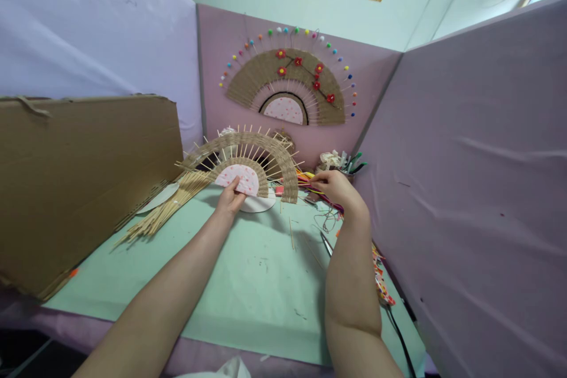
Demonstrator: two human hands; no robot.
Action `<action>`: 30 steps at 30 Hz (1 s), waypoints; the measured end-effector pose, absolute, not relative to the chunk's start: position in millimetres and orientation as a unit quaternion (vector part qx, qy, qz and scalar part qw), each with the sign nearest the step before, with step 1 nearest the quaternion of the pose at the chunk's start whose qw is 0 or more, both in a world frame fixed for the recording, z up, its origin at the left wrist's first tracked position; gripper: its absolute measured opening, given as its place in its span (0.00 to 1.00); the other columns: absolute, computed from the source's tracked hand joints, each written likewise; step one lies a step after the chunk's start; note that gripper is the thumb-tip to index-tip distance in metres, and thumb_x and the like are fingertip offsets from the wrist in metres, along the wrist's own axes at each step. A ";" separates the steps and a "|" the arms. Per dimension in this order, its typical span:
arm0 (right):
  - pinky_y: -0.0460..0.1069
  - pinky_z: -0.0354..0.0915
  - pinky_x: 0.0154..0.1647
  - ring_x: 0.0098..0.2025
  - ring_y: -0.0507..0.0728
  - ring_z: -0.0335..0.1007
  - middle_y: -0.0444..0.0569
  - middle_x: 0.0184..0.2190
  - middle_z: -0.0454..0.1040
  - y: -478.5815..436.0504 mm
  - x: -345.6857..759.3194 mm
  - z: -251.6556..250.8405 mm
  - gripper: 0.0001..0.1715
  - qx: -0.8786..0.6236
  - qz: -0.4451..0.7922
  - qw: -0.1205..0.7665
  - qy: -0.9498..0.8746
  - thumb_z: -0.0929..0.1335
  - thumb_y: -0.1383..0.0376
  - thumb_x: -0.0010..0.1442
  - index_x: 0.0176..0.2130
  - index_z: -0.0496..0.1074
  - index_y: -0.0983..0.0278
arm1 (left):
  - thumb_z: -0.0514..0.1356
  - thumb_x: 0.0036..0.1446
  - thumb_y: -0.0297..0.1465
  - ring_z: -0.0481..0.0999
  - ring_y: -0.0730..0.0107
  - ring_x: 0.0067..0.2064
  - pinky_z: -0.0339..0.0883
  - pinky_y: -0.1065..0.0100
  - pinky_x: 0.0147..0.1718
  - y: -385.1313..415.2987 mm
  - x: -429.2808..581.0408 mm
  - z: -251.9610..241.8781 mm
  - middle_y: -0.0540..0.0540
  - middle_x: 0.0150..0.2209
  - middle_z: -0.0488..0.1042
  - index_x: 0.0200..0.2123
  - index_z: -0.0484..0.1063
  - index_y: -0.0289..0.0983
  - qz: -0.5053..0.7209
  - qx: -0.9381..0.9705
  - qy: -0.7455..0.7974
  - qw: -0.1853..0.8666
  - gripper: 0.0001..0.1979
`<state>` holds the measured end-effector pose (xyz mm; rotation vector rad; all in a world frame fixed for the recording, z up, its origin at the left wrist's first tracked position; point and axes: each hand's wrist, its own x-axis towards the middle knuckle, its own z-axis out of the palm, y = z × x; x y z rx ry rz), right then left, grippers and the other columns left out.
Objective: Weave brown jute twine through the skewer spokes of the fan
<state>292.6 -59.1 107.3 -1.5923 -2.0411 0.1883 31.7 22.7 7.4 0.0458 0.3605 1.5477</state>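
Observation:
My left hand (pixel 230 198) grips a half-round woven fan (pixel 248 139) at its base, the thumb lying on the pink dotted half-circle (pixel 230 175). Thin sticks spread from that centre through an inner woven ring and a wider tan outer band, their tips poking past the edge. The fan is held up over the table, facing me. To its right, my right hand (pixel 340 190) is closed in a pinch, with thumb and fingertips together a little apart from the band. Whatever lies between those fingers is too small to make out. Behind the fan's base shows a white oval piece (pixel 259 204).
A bundle of thin sticks (pixel 166 212) lies left beside a cardboard sheet (pixel 88 183). Scissors (pixel 326 243) and coloured cords (pixel 305 177) lie right, near a container of pens (pixel 352 165). A finished flowered fan (pixel 252 80) hangs on the back panel. Loose sticks (pixel 291 233) dot the green tabletop (pixel 248 283).

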 end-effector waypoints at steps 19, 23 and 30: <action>0.43 0.54 0.23 0.24 0.48 0.58 0.46 0.23 0.72 -56.4 292.3 99.6 0.16 -0.546 0.252 0.268 -0.752 0.67 0.60 0.49 0.33 0.77 0.69 | 0.52 0.59 0.20 0.78 0.74 0.38 0.65 0.65 0.50 19.7 33.2 18.0 0.45 0.37 0.79 0.48 0.69 0.36 0.701 0.021 0.137 0.700 0.16; 0.43 0.56 0.24 0.25 0.49 0.60 0.46 0.25 0.72 -51.3 294.4 94.0 0.17 -0.521 0.281 0.274 -0.758 0.68 0.58 0.48 0.33 0.78 0.68 | 0.52 0.59 0.20 0.78 0.75 0.38 0.66 0.67 0.49 20.5 32.7 19.4 0.46 0.37 0.79 0.47 0.69 0.36 0.702 0.020 0.140 0.699 0.15; 0.45 0.62 0.31 0.29 0.51 0.65 0.46 0.29 0.75 -43.0 298.6 84.3 0.20 -0.498 0.311 0.286 -0.757 0.68 0.58 0.48 0.37 0.78 0.67 | 0.52 0.59 0.20 0.78 0.74 0.37 0.66 0.66 0.49 17.8 34.7 21.8 0.46 0.37 0.79 0.48 0.69 0.37 0.700 0.017 0.139 0.700 0.16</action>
